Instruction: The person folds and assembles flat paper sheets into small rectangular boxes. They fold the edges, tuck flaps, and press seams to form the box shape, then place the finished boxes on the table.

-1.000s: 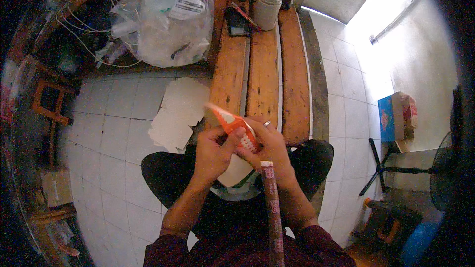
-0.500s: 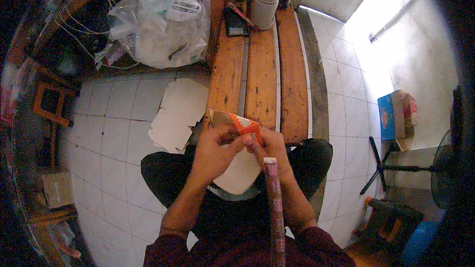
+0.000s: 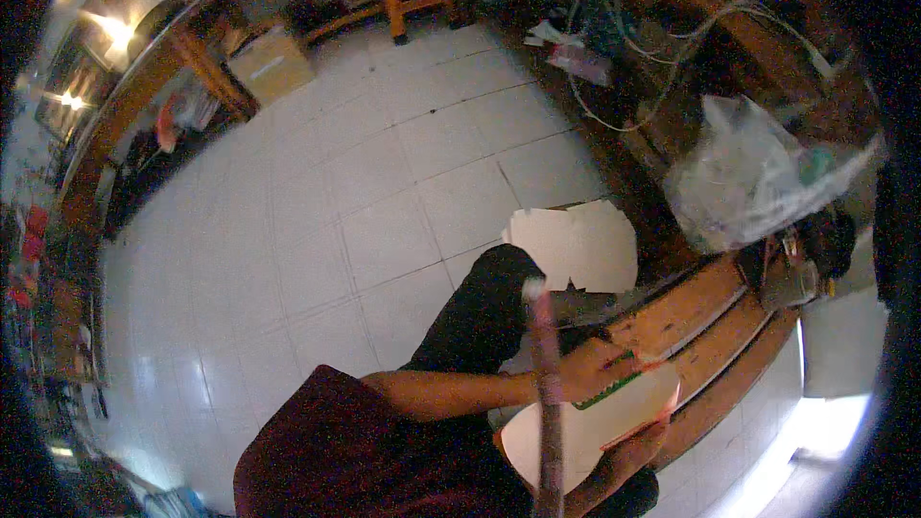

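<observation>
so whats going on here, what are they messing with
A seated person holds a flat piece of pale cardboard with a green and orange edge between both hands over their lap. The left hand grips its upper edge and the right hand supports it from below. A thin pinkish stick stands upright in front of them. More pale cardboard sheets lie on the white tiled floor, beside a low wooden plank bench.

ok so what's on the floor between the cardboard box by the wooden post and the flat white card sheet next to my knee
In the head view, only bare white floor tiles lie between the cardboard box and the flat white card sheet; nothing else sits on that stretch.
</observation>
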{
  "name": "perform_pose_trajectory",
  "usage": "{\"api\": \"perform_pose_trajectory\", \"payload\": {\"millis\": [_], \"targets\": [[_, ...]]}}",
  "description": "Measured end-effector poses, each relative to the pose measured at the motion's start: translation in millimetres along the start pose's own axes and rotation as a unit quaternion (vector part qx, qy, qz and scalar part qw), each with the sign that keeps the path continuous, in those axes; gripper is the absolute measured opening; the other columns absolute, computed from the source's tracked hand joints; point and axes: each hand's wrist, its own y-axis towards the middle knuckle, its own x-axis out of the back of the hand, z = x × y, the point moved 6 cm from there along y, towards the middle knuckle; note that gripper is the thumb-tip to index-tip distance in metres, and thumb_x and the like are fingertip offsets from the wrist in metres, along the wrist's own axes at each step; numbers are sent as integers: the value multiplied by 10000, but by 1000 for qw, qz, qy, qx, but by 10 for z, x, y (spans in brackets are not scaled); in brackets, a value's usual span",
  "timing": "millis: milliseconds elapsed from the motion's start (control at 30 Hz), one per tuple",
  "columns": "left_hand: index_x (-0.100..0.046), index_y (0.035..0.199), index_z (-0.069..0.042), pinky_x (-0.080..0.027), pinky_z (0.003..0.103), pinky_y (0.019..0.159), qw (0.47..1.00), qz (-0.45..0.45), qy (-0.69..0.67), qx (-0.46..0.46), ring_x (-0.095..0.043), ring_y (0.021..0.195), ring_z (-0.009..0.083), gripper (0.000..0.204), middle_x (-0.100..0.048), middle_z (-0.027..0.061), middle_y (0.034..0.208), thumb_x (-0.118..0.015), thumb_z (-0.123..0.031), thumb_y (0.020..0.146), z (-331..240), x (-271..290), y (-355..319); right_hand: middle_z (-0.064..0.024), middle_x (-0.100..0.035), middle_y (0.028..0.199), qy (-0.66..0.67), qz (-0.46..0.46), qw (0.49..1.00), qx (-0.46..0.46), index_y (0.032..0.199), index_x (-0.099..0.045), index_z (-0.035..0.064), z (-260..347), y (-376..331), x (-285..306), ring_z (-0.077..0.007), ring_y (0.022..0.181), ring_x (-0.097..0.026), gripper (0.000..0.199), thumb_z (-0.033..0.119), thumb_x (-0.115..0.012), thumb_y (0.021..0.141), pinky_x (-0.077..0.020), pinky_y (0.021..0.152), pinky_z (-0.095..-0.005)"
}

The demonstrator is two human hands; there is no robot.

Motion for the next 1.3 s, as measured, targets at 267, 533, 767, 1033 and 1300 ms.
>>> {"api": "perform_pose_trajectory", "payload": {"millis": [267, 533, 767, 1033, 1300], "targets": [[-639, 1030, -36, -490, 407, 684, 978, -128, -32, -163, -637, 785, 312, 347, -624, 206, 880, -508, -342, 934, 76, -13, -60, -116, -564, 1109, -171, 26, 982, 76, 1193, -509, -1, 164, 43, -246, -219, 995, -540, 715, 630, -470, 860, -456, 832, -345], [-620, 1082, -42, -475, 397, 825, 969, -148, -36, -196, -610, 991, 304, 296, -635, 174, 1031, -527, -278, 929, 79, 10, -14, -136, -599, 1025, -211, -28, 968, 133, 1073, -564, 1, 227, 3, -331, -242, 922, -567, 578, 533, -495, 857, -472, 799, -354], [-640, 993, -27, -471, 402, 800, 990, -60, -28, -121, -618, 895, 277, 312, -650, 168, 955, -533, -312, 924, 23, -162, -53, -158, -634, 952, -248, -83, 954, 147, 969, -613, 4, 422, -251, -133, -261, 854, -597, 436, 417, -535, 857, -493, 766, -358], [-618, 949, -8, -438, 238, 584, 983, -119, -118, -79, -520, 661, 69, 264, -606, -2, 721, -512, -250, 963, -590, -82, -571, -82, -659, 883, -319, -19, 947, 37, 994, -620, -42, 556, -1250, -17, -212, 805, -597, 405, 342, -585, 872, -454, 735, -353], [-570, 963, -7, -436, 245, 659, 914, -287, -276, -81, -513, 776, 74, 321, -584, 18, 872, -395, -274, 1000, -732, 56, -470, -134, -477, 1330, 46, -54, 997, 4, 1351, -391, 20, 590, -1701, -522, -246, 1228, -449, 727, 425, -649, 804, -344, 1031, -370]]}}
